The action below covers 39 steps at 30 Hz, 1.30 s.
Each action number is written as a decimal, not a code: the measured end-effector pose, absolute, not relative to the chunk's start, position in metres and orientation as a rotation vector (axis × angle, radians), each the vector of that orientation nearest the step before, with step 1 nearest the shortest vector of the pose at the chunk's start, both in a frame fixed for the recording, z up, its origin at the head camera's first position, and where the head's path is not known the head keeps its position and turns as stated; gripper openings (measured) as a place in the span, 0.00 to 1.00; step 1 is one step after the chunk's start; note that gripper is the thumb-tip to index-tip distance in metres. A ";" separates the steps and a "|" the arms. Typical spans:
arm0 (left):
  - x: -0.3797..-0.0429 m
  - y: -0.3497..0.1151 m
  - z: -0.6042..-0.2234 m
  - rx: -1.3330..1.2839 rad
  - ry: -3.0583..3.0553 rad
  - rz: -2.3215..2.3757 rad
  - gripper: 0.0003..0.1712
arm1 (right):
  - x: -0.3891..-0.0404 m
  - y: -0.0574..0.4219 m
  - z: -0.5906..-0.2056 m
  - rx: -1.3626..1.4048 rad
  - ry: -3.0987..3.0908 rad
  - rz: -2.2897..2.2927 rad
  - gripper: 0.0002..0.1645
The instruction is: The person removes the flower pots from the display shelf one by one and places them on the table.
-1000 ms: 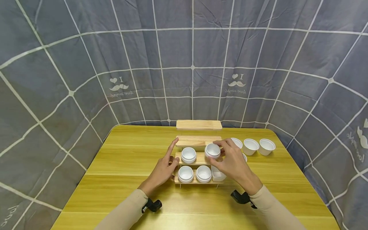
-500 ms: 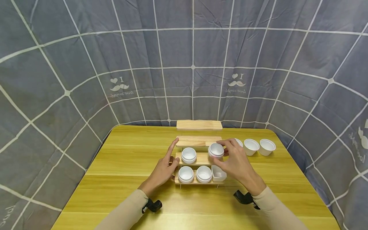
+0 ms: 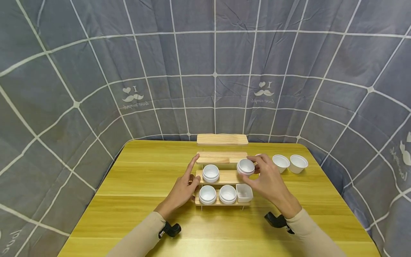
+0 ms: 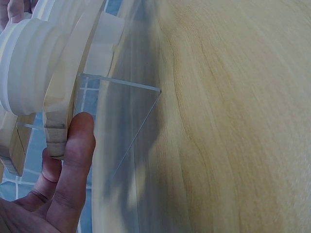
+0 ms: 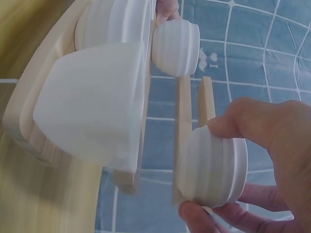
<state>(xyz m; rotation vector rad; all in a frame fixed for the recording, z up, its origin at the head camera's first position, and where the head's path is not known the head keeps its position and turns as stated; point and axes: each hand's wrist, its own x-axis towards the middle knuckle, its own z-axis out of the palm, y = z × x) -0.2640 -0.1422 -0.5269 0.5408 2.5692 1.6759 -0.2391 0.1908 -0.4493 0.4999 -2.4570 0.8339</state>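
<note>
A tiered wooden stand (image 3: 221, 157) with clear side supports stands before me. My left hand (image 3: 179, 193) holds its left side, index finger stretched up along the tiers. In the left wrist view, fingers (image 4: 77, 155) curl about the end of a wooden shelf (image 4: 56, 124). My right hand (image 3: 271, 184) pinches a ribbed white round cup (image 3: 245, 165) between thumb and fingers, at the right end of the second tier from the bottom. Left of it on that tier is another round cup (image 3: 211, 172). The bottom tier bears two round cups (image 3: 207, 194) and a squarish white cup (image 3: 244, 193).
White tapered cups (image 3: 298, 163) stand on the yellow wood-grain table (image 3: 154, 153) at the back right, some partly hidden behind my right hand. The stand's top shelf (image 3: 222, 139) bears nothing. A grey checked curtain (image 3: 192, 53) surrounds the table.
My right hand has moved right with the round cup, from further in on the second tier to its right end. The left hand has stayed on the stand.
</note>
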 end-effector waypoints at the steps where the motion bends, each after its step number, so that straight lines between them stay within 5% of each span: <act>1: -0.264 -0.142 -0.526 0.540 2.570 1.674 0.49 | -0.239 0.192 -0.449 0.498 -2.457 0.834 0.36; 39: -0.271 -0.132 -0.521 0.511 2.588 1.676 0.50 | -0.256 0.248 -0.446 0.426 -2.438 0.778 0.34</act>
